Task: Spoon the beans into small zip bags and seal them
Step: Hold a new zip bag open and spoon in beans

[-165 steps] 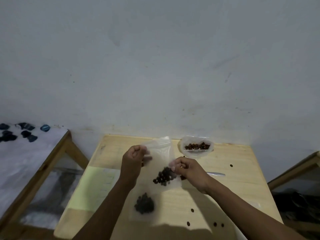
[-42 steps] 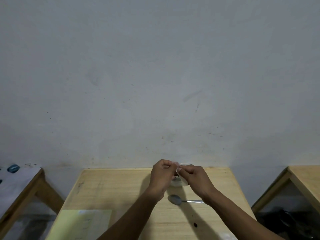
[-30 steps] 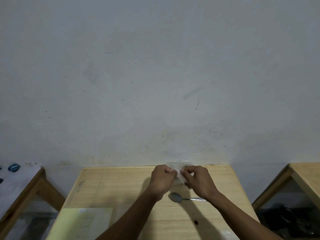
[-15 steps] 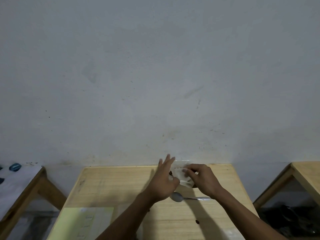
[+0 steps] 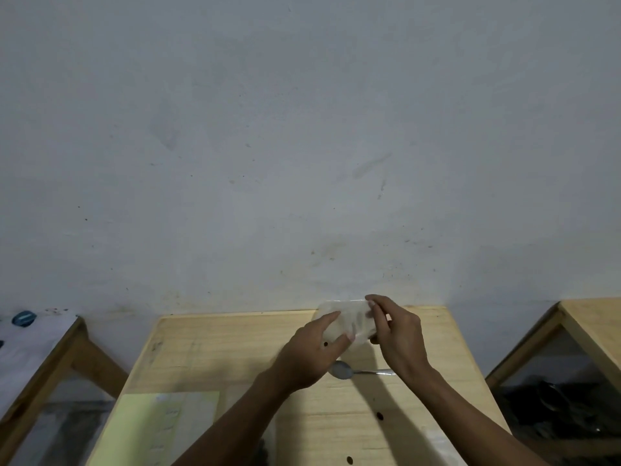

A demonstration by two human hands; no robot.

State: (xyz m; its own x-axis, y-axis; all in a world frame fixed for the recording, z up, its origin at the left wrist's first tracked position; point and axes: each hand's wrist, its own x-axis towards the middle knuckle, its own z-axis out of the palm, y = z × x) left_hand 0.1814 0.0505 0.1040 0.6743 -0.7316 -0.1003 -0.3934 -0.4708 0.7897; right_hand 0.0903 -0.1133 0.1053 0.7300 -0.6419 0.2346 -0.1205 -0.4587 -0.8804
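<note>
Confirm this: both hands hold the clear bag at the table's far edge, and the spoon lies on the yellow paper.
Not quite. In the head view the spoon lies on the bare wooden table, beneath the hands, clear of the yellow paper. Both hands do hold the clear bag.

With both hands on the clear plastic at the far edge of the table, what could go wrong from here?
1. The clear plastic bag, pinched by the left hand and the right hand, is held at the far rim of the light wooden table; if it slips, beans may fall behind it.
2. The metal spoon lies just under the wrists; a lowered arm might knock it.
3. The view is blurred, so an unsealed bag could go unnoticed.
</note>
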